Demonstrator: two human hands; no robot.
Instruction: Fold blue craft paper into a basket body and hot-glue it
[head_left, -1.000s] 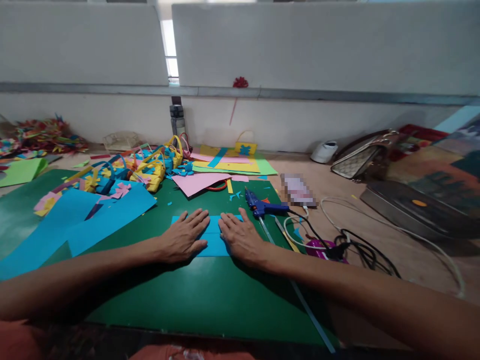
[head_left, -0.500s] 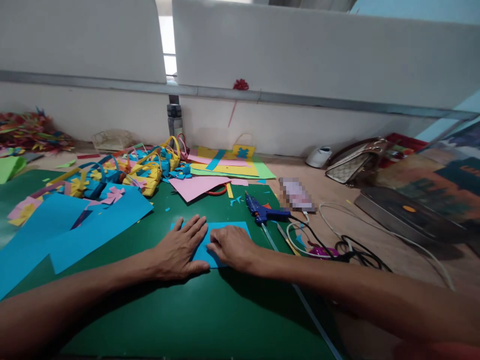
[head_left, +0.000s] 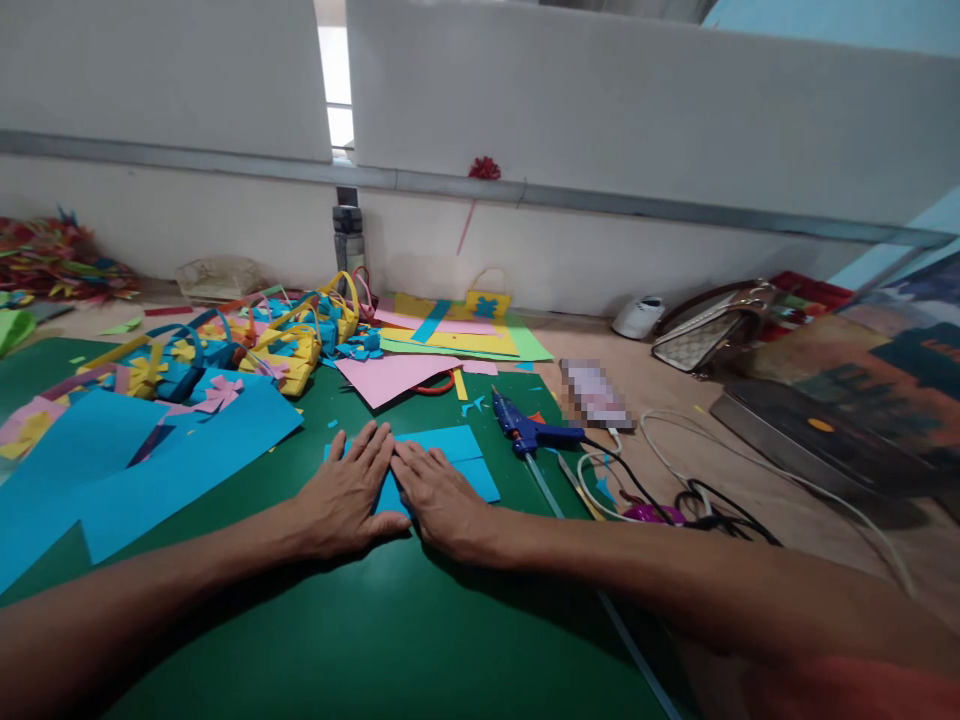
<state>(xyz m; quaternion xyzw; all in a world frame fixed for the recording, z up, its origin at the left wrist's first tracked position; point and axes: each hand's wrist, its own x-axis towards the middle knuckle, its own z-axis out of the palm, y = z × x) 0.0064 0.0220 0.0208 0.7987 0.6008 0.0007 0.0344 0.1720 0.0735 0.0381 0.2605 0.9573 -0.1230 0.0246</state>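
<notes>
Fingers (head_left: 361, 446) of L hand (head_left: 341, 500) & R hand (head_left: 442, 500) are lying flat and outstretched, gripping nothing, atop blue paper (head_left: 459, 446), which is resting on green mat (head_left: 337, 630) near glue gun (head_left: 531, 433). Paper's prob. feeling light, stiffish, crease-prone; uncovered R edge is looking best for a gentle pinch.

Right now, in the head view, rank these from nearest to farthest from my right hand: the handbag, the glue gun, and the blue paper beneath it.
1. Blue paper: directly under your right hand.
2. Glue gun: to the hand's right, slightly ahead.
3. Handbag: far back, well to the right.
</notes>
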